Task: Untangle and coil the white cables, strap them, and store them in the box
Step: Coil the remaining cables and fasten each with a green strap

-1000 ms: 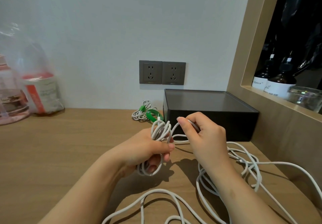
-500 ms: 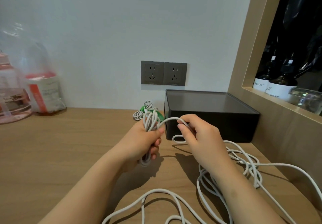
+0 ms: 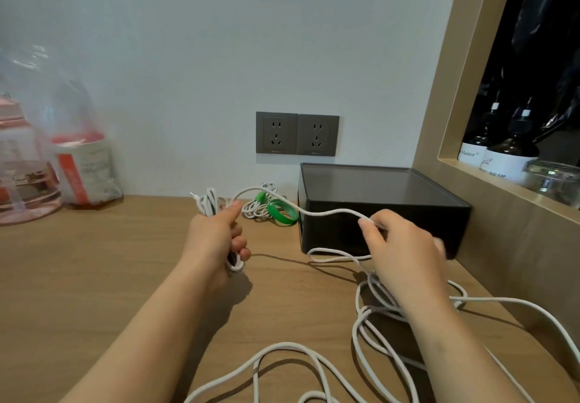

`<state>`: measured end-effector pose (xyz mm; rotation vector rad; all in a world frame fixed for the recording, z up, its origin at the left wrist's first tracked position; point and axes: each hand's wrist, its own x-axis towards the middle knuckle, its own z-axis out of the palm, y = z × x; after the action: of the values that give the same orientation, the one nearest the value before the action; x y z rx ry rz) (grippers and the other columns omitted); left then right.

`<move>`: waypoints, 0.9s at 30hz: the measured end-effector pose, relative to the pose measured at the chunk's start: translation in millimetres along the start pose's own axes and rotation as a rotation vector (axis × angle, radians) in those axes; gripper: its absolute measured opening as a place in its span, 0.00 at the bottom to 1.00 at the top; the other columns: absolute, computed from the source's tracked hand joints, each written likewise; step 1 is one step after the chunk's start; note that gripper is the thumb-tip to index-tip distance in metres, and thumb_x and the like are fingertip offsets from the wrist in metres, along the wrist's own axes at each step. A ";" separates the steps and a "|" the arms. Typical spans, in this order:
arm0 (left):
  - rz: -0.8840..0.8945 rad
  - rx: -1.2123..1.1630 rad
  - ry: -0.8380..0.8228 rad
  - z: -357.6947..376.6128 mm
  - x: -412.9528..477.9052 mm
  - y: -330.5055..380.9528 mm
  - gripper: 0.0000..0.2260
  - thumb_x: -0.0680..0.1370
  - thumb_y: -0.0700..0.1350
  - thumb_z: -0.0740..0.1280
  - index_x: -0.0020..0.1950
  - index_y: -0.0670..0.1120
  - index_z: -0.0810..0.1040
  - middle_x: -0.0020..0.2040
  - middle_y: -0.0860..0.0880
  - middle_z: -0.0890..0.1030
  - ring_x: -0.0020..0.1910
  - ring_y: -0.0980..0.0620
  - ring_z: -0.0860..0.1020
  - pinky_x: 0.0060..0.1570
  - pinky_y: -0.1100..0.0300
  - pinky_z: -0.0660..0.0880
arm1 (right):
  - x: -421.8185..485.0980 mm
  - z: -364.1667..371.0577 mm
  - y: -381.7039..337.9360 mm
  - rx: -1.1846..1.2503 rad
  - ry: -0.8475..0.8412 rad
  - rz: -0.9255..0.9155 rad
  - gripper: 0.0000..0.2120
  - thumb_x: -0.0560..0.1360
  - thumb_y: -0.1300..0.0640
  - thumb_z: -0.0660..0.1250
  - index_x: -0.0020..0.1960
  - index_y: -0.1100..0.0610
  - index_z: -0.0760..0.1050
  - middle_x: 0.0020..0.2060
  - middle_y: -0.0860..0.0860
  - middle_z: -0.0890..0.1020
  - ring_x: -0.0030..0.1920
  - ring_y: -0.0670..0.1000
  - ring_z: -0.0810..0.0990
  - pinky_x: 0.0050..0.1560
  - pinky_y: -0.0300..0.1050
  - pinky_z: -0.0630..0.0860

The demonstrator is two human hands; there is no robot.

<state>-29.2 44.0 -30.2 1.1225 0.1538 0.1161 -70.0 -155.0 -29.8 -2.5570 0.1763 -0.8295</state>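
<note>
Through the head camera we are looking down at the black box (image 3: 376, 214), which is sitting against the wall on the wooden table (image 3: 94, 277). Well to the left of the box, our left hand (image 3: 216, 239) is gripping a coil (image 3: 207, 203) of white cable. The fingers are wrapping round the loops and the thumb is pressing on top. A plug tip is poking out of the coil's upper end, on the side away from the box.

From the coil a single strand (image 3: 329, 213) is arching across the box's front wall to our right hand (image 3: 405, 252). That hand is hovering in front of the box and pinching the strand between thumb and forefinger.

The loose cable (image 3: 361, 336) is lying in tangled loops on the table in front of the box, passing beneath our right forearm.

Just beside the box's left wall, a small white bundle (image 3: 255, 211) is lying on the table with a green strap (image 3: 282, 214) curling next to it. Above the box, two grey sockets (image 3: 296, 134) are showing on the wall. Far to the left of the box a clear bag (image 3: 81, 167) is standing, and to the right of the box dark bottles (image 3: 502, 151) are sitting on a shelf.
</note>
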 end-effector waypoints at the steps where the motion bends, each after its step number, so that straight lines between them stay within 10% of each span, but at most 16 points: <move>1: 0.001 0.011 -0.013 -1.8 0.3 0.8 0.12 0.80 0.43 0.62 0.37 0.46 0.67 0.19 0.53 0.61 0.16 0.58 0.59 0.18 0.68 0.61 | -0.1 1.0 -0.2 0.108 -0.057 0.017 0.10 0.79 0.47 0.56 0.48 0.49 0.74 0.34 0.45 0.76 0.37 0.45 0.75 0.47 0.46 0.73; 17: -0.050 -0.001 -0.464 8.7 -18.4 -4.3 0.13 0.70 0.47 0.66 0.31 0.47 0.63 0.21 0.52 0.60 0.16 0.57 0.60 0.20 0.65 0.65 | -3.6 15.1 -9.4 -0.280 -0.186 -0.044 0.22 0.79 0.45 0.54 0.72 0.42 0.55 0.67 0.45 0.67 0.68 0.51 0.61 0.67 0.53 0.56; 27: 0.031 0.005 -0.315 9.3 -15.0 -4.0 0.10 0.76 0.42 0.67 0.37 0.45 0.68 0.22 0.52 0.63 0.18 0.56 0.62 0.20 0.64 0.66 | -4.9 14.9 -19.3 0.140 -0.204 -0.199 0.06 0.75 0.42 0.58 0.41 0.40 0.68 0.43 0.39 0.69 0.50 0.41 0.63 0.53 0.40 0.52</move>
<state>-42.2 31.5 -28.8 1.1342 -0.1449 -0.0344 -65.6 -130.9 -34.5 -2.5331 -0.1955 -0.6201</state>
